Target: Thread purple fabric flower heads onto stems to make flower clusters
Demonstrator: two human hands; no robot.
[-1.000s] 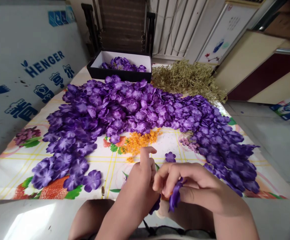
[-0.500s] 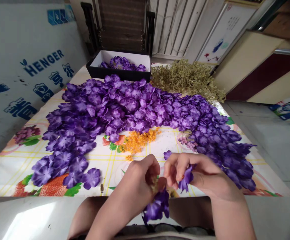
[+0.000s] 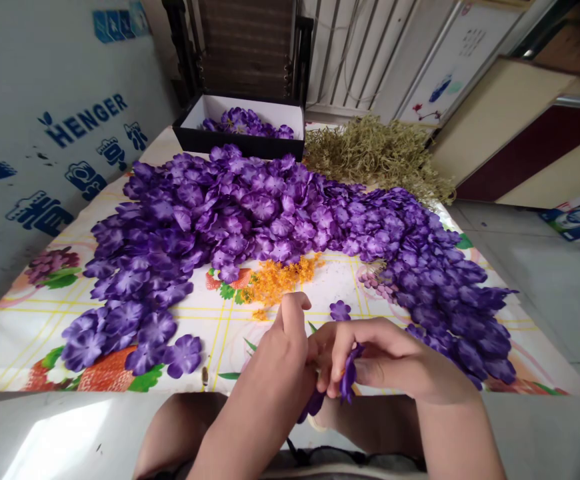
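A right hand (image 3: 390, 357) pinches a purple flower (image 3: 349, 379) edge-on beside a curled left hand (image 3: 281, 360), which clasps purple petals (image 3: 314, 405) showing beneath it, its exact grip hidden, both held at the near side of a table (image 3: 333, 277) heaped with violet blossoms (image 3: 265, 210).

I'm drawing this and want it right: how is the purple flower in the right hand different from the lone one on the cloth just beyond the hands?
The held flower is gripped by the right hand; the lone flower lies loose on the tablecloth. The held flower is turned nearly edge-on, while the lone flower lies flat with its petals spread. Both are purple.
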